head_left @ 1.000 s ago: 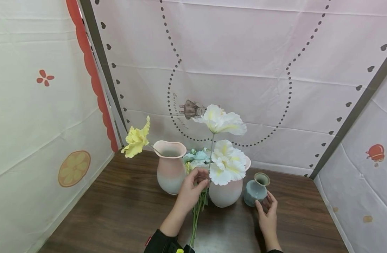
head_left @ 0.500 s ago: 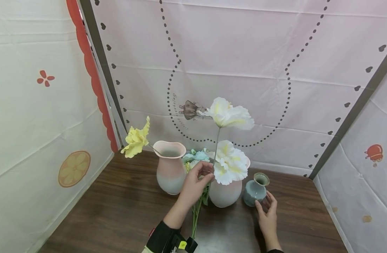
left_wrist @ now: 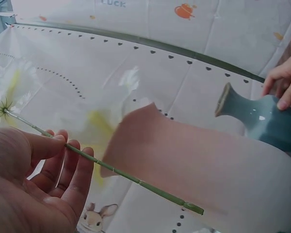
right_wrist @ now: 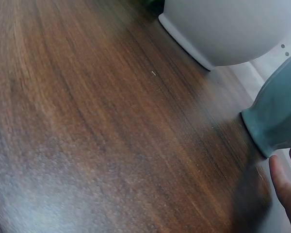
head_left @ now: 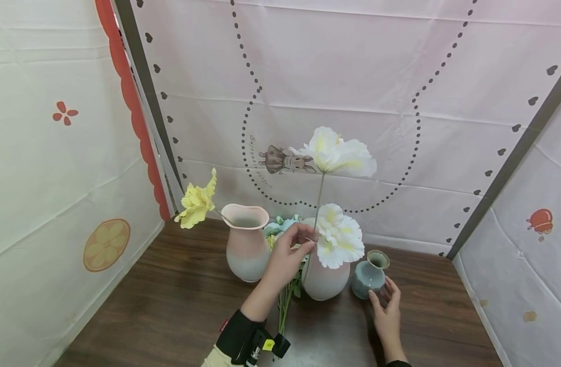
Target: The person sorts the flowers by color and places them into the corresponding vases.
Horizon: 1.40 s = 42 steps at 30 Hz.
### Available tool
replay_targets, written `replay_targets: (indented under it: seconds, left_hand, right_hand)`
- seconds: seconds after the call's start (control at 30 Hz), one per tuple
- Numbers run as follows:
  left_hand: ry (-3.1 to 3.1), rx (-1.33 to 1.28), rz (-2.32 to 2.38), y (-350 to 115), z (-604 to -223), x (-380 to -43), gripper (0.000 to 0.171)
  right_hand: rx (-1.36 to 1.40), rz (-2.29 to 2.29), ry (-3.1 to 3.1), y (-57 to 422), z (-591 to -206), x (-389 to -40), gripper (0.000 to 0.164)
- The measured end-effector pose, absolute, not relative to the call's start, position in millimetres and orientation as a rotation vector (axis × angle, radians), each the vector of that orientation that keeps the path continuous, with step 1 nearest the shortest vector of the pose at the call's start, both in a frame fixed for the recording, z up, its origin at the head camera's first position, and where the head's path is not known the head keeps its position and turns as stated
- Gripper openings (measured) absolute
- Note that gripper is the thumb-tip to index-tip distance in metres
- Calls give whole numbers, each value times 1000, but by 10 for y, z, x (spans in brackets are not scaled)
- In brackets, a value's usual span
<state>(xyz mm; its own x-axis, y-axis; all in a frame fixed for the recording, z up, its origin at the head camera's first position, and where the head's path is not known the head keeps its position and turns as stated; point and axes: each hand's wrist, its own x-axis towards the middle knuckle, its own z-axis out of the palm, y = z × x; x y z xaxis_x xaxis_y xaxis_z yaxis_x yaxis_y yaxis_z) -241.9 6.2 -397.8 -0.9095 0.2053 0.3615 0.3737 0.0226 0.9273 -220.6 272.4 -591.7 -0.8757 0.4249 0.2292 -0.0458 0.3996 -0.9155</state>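
Note:
My left hand (head_left: pixel 285 257) pinches the thin green stem (left_wrist: pixel 136 180) of a white flower (head_left: pixel 340 155) with a yellow centre. The bloom points up, and the stem's lower end hangs free before a pink-and-white vase (head_left: pixel 324 280). Another white flower (head_left: pixel 339 237) overlaps that vase's top and hides most of its mouth. To its right, my right hand (head_left: pixel 388 316) holds the lower side of a small blue-green vase (head_left: pixel 369 278) between thumb and fingers. In the right wrist view, the fingertips (right_wrist: pixel 277 170) touch the blue-green vase (right_wrist: pixel 276 107) near its base, which stands on the table.
A second pink-and-white vase (head_left: pixel 247 250) stands at the left, with a yellow flower (head_left: pixel 197 205) leaning out of it. Blue flowers (head_left: pixel 282 224) and several green stems (head_left: pixel 285 306) lie between the two larger vases on the wooden table (head_left: pixel 170 306). Printed cloth (head_left: pixel 354 61) encloses the back and sides.
My left hand has moved up and to the right, raising the white flower in it. The right hand and the small vase have stayed in place.

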Motion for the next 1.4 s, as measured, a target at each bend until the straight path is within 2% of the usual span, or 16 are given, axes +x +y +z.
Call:
replay_targets:
  seconds: [0.47, 1.4]
  left_hand:
    - [-1948, -637, -1989, 71, -3633, -2489, 17]
    - [-1631, -684, -1948, 184, -3515, -2486, 16]
  right_hand:
    - [-319, 1540, -2218, 2733, -5908, -2218, 62]
    - [-328, 1528, -2249, 2727, -5883, -2206, 59]
